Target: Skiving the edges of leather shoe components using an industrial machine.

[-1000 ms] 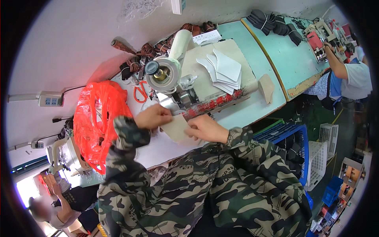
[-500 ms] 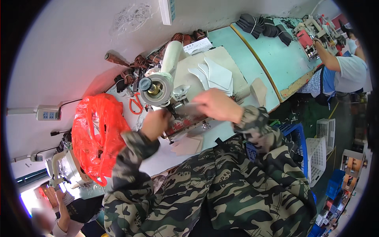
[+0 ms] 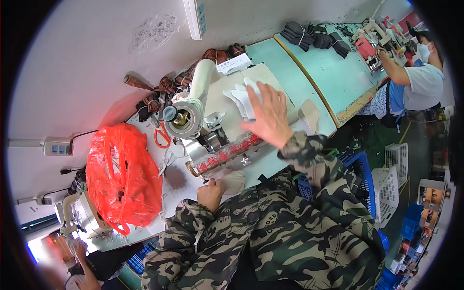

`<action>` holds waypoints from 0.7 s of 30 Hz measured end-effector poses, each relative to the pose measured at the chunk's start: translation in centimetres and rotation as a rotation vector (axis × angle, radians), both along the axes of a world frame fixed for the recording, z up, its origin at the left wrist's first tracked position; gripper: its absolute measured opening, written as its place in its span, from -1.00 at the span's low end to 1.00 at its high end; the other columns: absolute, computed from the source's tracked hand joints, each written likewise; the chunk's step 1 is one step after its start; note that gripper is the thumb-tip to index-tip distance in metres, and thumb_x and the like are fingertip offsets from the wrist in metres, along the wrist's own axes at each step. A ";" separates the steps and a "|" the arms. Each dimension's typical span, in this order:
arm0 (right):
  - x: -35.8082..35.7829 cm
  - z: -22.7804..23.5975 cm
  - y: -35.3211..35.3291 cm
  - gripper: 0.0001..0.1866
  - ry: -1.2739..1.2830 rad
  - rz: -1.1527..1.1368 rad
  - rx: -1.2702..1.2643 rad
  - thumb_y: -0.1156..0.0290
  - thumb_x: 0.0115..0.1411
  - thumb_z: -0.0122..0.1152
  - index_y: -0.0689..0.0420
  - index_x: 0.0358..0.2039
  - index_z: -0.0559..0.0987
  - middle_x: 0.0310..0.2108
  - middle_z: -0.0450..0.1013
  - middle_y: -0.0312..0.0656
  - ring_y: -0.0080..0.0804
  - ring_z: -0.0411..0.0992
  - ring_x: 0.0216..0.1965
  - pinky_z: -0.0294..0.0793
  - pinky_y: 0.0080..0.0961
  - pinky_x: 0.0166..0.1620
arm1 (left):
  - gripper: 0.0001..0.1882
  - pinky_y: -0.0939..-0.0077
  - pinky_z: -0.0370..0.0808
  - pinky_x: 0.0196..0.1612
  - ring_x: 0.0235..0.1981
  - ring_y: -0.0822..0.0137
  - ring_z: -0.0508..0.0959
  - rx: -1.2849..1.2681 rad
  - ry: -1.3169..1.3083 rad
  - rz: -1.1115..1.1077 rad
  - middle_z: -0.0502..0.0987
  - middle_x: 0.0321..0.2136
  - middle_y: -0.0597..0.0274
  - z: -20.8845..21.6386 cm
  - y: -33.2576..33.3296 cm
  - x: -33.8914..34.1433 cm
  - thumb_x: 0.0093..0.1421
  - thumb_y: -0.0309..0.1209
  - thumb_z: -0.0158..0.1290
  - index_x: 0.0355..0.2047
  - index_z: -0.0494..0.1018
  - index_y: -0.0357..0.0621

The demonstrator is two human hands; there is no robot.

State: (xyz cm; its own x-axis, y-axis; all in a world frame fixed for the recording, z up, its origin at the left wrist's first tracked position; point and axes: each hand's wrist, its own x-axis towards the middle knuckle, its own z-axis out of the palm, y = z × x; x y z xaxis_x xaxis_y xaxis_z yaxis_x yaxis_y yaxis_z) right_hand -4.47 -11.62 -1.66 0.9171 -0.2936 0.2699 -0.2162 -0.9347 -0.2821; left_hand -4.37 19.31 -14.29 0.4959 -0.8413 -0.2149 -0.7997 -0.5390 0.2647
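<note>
My right hand (image 3: pixel 270 114) is spread open over a stack of white cut pieces (image 3: pixel 238 99), its fingertips at the stack's right side. Whether it touches them I cannot tell. My left hand (image 3: pixel 210 194) is closed, fingers curled, at the left edge of a pile of beige cut pieces (image 3: pixel 234 182) by the table's front edge. What its fingers pinch, if anything, is hidden. Between my hands stands a white bench machine (image 3: pixel 199 83) with a curved arm, a round head and a red-speckled front bar (image 3: pixel 227 153).
A red plastic bag (image 3: pixel 123 176) lies left of the machine, near orange-handled scissors (image 3: pixel 162 136) and small metal snips (image 3: pixel 166 162). Brown bundles (image 3: pixel 166 85) line the wall. A blue crate (image 3: pixel 365 174) stands at my right. One co-worker (image 3: pixel 420 84) sits far right, another lower left.
My right hand has left the machine's front and opened over the white pieces. My left hand has come down from the machine to the beige pile. The view has shifted slightly.
</note>
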 end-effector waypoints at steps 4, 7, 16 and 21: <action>-4.4 -1.4 4.8 -0.39 0.083 0.456 0.474 0.17 0.06 0.38 0.21 0.05 0.43 -0.14 0.48 0.01 -0.01 0.46 -0.19 0.40 -0.15 -0.16 | -0.86 0.15 0.52 -0.50 -0.53 0.04 0.61 -0.079 0.334 -0.286 0.56 -0.54 -0.02 4.9 -0.7 2.9 0.18 -0.38 0.00 -0.39 0.45 -0.19; -5.8 -4.3 6.7 -0.61 0.262 0.596 0.647 0.21 0.14 0.30 0.25 -0.16 0.52 -0.36 0.52 -0.02 -0.02 0.50 -0.38 0.45 -0.18 -0.28 | -0.82 0.25 0.50 -0.57 -0.60 0.19 0.60 -0.108 0.522 -0.324 0.56 -0.60 0.03 11.0 -2.9 6.9 0.24 -0.35 -0.01 -0.41 0.47 -0.20; -0.8 -2.0 6.0 -0.74 0.276 0.393 0.754 0.20 0.08 0.28 0.16 -0.39 0.60 -0.47 0.55 -0.01 0.00 0.55 -0.39 0.51 -0.15 -0.30 | -0.74 0.63 0.29 -0.65 -0.69 0.58 0.41 0.218 1.088 0.300 0.43 -0.66 0.41 10.4 -3.6 19.1 0.26 -0.24 0.09 -0.37 0.59 -0.18; 2.7 -2.8 3.6 -0.72 0.196 0.399 0.276 0.23 0.01 0.28 0.10 -0.29 0.60 -0.40 0.53 -0.06 -0.03 0.51 -0.28 0.44 -0.10 -0.24 | -0.78 0.60 0.30 -0.65 -0.68 0.54 0.43 0.168 0.971 0.279 0.48 -0.64 0.34 11.5 -8.3 17.7 0.25 -0.31 0.08 -0.40 0.58 -0.20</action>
State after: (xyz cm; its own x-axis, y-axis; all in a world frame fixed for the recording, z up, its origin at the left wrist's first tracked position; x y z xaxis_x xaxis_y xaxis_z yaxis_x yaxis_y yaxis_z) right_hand -1.81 -8.00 -4.48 0.9976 0.0535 0.0443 0.0687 -0.8519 -0.5192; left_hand 13.34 11.04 -2.75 0.2188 -0.6449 -0.7323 -0.1211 -0.7626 0.6354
